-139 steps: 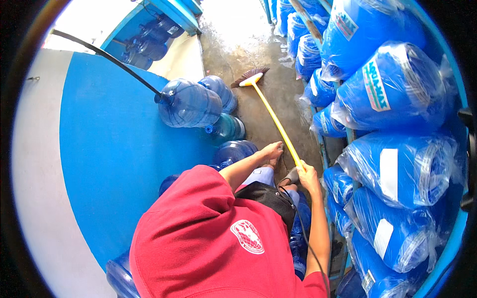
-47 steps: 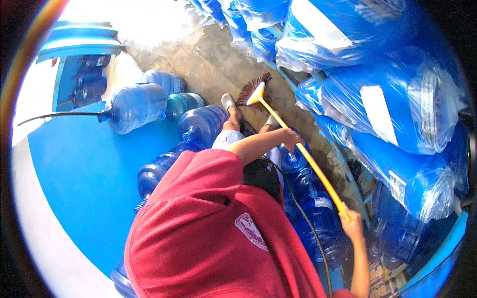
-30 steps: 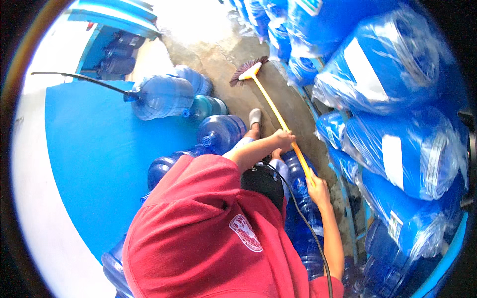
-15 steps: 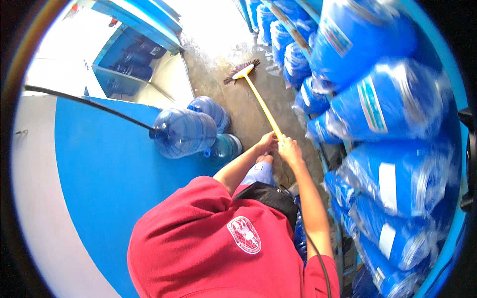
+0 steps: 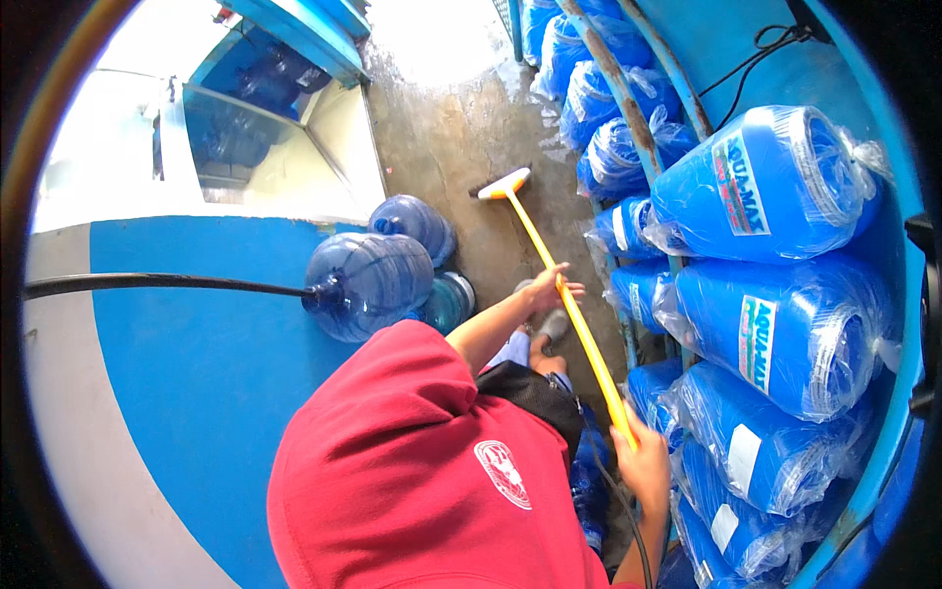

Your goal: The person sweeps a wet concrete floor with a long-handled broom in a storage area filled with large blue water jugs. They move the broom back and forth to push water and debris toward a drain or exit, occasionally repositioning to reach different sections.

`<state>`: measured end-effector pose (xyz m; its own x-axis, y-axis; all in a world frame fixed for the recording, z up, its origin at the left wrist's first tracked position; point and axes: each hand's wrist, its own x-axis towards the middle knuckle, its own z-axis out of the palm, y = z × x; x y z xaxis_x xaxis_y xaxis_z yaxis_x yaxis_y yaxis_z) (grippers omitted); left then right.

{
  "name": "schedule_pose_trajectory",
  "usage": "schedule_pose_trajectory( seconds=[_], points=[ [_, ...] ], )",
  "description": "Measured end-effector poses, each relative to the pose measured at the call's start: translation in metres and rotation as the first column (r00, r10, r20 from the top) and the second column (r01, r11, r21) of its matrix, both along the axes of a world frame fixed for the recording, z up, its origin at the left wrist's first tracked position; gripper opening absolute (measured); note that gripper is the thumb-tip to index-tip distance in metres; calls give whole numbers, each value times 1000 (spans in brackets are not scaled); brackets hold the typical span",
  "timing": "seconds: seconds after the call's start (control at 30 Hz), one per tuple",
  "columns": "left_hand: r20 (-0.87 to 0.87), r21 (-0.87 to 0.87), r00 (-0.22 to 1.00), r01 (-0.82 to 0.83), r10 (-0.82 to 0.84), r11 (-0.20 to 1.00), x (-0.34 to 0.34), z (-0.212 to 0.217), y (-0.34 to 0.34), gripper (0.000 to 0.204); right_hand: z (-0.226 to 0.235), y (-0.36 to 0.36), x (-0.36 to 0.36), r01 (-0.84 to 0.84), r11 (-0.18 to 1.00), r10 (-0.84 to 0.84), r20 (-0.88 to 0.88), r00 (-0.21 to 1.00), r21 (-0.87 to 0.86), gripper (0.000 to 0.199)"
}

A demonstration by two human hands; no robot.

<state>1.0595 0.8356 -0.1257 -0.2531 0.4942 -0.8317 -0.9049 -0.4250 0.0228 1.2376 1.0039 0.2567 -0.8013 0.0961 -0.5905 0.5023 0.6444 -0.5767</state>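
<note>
A broom (image 5: 579,329) with a yellow handle slants across the middle, its pale head (image 5: 505,186) down on the wet floor ahead of me. My left hand (image 5: 553,287) holds the handle about midway, thumb over it and fingers reaching out beneath. Closer to me, my right hand (image 5: 643,459) is wrapped around the handle near its near end. Only a little of the dark bristles shows at the left edge of the head.
To my left, clear blue water jugs (image 5: 371,280) stand beside a blue-and-white wall (image 5: 196,324). Plastic-wrapped blue containers (image 5: 775,334) are stacked on a rack along my right. A narrow strip of concrete floor (image 5: 432,128) runs between them. A black cable (image 5: 167,282) crosses at left.
The broom head has come nearer to me and turned, hiding most of its bristles. My right hand has drawn back toward my right side; my left hand now sits farther along the handle.
</note>
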Motion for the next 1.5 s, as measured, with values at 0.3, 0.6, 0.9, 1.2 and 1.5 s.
schedule_pose_trajectory(
  seconds=[0.3, 0.6, 0.9, 1.2, 1.5],
  points=[
    [-758, -650, -520, 541, -394, 534, 123, -120, 41, 28, 30, 23, 99, 50, 997, -60, 164, 985, 67, 38],
    [-403, -915, -625, 249, -669, 318, 94, -67, 17, 20, -30, 12, 81, 49, 997, -59, 155, 986, 66, 38],
    [-111, -23, 835, 541, -540, 841, 0, -6, -45, 33, -125, 9, -15, -8, 999, 7, -29, 1000, -36, 42],
    [-247, -110, 968, 18, -45, 994, -71, 32, -111, 38, -209, -134, -204, -149, 988, 143, -153, 978, -30, 27],
    [-410, -158, 912, -67, -4, 985, -141, 57, -172, 51, -208, -189, -278, -199, 978, 179, -217, 960, -70, 25]
  ],
)
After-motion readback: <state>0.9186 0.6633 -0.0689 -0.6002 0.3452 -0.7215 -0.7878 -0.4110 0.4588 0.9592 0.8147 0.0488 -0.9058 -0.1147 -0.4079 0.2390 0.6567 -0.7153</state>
